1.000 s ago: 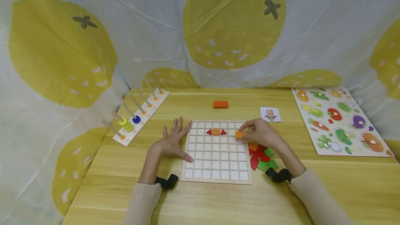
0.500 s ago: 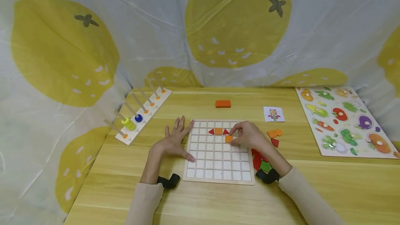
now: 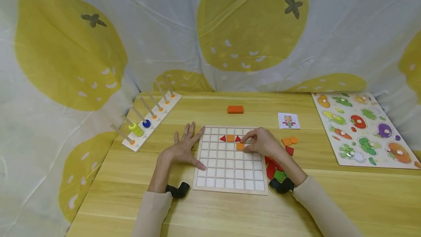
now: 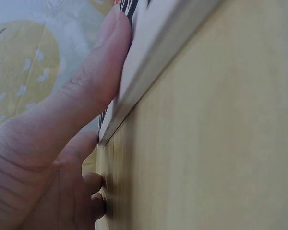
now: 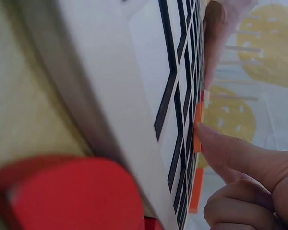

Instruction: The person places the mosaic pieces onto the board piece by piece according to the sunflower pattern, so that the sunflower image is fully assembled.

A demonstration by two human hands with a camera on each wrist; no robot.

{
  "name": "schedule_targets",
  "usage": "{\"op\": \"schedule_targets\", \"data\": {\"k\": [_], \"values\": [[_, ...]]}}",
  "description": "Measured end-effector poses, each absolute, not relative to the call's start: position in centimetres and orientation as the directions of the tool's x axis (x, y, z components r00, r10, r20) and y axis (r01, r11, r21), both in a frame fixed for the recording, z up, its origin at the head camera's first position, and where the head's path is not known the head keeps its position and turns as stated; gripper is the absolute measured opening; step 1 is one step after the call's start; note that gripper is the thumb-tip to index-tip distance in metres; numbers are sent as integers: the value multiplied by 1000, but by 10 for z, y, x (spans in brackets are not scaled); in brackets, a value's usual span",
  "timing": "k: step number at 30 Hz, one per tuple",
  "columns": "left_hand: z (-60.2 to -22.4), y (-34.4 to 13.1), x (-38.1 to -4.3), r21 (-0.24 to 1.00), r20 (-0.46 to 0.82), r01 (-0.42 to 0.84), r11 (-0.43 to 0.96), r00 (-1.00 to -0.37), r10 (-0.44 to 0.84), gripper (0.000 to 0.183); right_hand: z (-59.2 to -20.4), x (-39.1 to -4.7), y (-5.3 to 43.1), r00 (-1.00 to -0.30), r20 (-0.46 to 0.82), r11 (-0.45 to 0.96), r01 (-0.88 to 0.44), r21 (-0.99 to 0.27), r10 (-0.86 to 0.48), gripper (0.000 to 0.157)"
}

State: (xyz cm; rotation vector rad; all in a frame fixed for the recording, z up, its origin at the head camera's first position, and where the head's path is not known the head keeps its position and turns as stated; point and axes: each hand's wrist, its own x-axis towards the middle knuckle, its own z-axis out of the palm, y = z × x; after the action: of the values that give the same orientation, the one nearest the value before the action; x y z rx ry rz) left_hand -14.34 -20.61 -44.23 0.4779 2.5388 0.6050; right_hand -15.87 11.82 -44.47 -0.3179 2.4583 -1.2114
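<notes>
A wooden grid board (image 3: 231,192) lies on the table between my hands. My left hand (image 3: 181,153) is spread along its left edge, with the thumb on the rim and the index fingertip at the far corner. Thumb and index finger of my right hand (image 3: 263,142) pinch an orange square tile (image 3: 240,146) at the board's surface, one row below a red triangle (image 3: 238,139). Left of that triangle lie another orange square (image 3: 230,138) and a second red triangle (image 3: 223,139). In the right wrist view, a fingertip touches the held tile (image 5: 198,132).
Red pieces (image 3: 271,169) and a green tile (image 3: 279,175) lie right of the board, partly under my right wrist. Orange pieces (image 3: 287,141) sit beyond. Around stand a pattern card (image 3: 288,120), an orange block (image 3: 235,109), a peg rack (image 3: 144,134) and a vegetable puzzle (image 3: 348,138).
My right hand has moved left with the orange tile, from the board's right side to just below the right red triangle, then nearly stopped. My left hand has stayed on the board's edge.
</notes>
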Motion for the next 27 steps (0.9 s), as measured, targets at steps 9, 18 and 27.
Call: {"op": "schedule_targets", "data": {"k": [9,18,27], "values": [[-442,-204,-145,501,-367,221,837,-821,437,142,-446,-159,116,-910,-225,616,-40,-787,-347,19],[-442,-210,-141,488,-371,215,846,-827,424,142,-449,-162,109,-896,-208,555,-50,-830,-392,20],[-443,-206,-144,491,-372,224,842,-820,435,143,-442,-161,133,-893,-189,548,-75,-833,-409,20]]}}
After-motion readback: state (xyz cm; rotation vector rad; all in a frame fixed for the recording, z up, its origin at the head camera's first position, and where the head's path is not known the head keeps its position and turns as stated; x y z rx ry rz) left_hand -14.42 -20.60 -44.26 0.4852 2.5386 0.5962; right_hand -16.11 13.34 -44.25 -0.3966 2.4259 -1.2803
